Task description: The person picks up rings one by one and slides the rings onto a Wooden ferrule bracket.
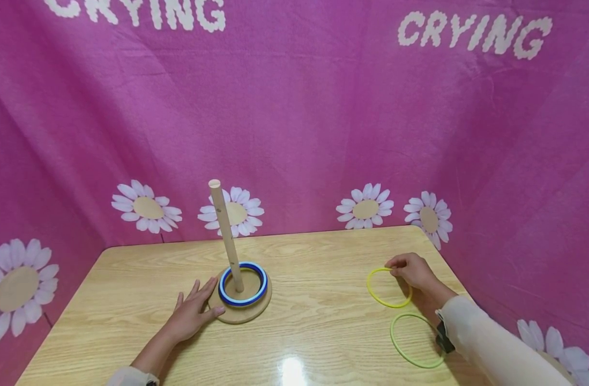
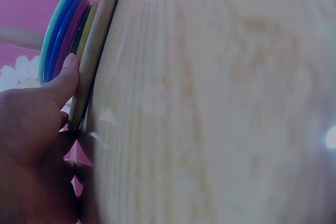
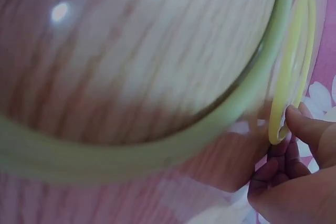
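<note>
A wooden post [image 1: 226, 236] rises from a round wooden base [image 1: 246, 317] left of the table's middle. Stacked rings [image 2: 62, 35] in light blue, blue, purple and darker shades lie around its foot. My left hand [image 1: 190, 315] rests beside the base, fingers spread, the thumb touching its near-left edge. On the right, my right hand [image 1: 414, 271] pinches a yellow ring [image 1: 370, 287] between thumb and fingers; in the right wrist view the yellow ring [image 3: 287, 56] appears tilted. Just nearer lies a light green ring [image 1: 394, 340], partly under the right wrist.
Everything stands on a light wood-grain table [image 1: 313, 279]. A pink cloth [image 1: 294, 134] with white daisies and lettering hangs around its back and sides. A bright light reflection [image 1: 292, 372] shows at the table's near side.
</note>
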Demonstrator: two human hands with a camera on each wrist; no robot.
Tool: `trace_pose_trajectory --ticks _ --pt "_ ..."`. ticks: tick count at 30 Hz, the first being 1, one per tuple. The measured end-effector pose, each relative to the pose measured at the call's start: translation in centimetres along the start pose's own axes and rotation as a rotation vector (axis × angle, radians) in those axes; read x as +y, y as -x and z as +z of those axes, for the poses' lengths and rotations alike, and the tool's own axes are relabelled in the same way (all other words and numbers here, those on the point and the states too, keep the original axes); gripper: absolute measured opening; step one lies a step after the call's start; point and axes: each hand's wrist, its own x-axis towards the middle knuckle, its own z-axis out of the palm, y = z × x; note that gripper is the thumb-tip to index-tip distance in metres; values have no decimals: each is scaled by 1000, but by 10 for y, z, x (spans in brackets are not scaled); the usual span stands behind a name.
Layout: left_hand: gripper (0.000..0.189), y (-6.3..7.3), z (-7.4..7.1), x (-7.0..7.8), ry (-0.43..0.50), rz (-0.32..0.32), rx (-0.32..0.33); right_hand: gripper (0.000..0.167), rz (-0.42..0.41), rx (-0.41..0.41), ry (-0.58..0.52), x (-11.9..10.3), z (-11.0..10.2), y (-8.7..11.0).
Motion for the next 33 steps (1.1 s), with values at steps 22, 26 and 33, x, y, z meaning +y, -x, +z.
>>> trace_pose_trajectory --ticks 22,26,33 --pt "87 -2 1 -2 0 -8 -3 14 -135 -31 -94 -74 5 -24" --pt "88 -2 1 -2 -6 -17 -9 16 -165 -17 -114 -96 4 -29" --pt "89 -2 1 -1 -2 -26 -14 14 -254 18 -148 -138 2 -38"
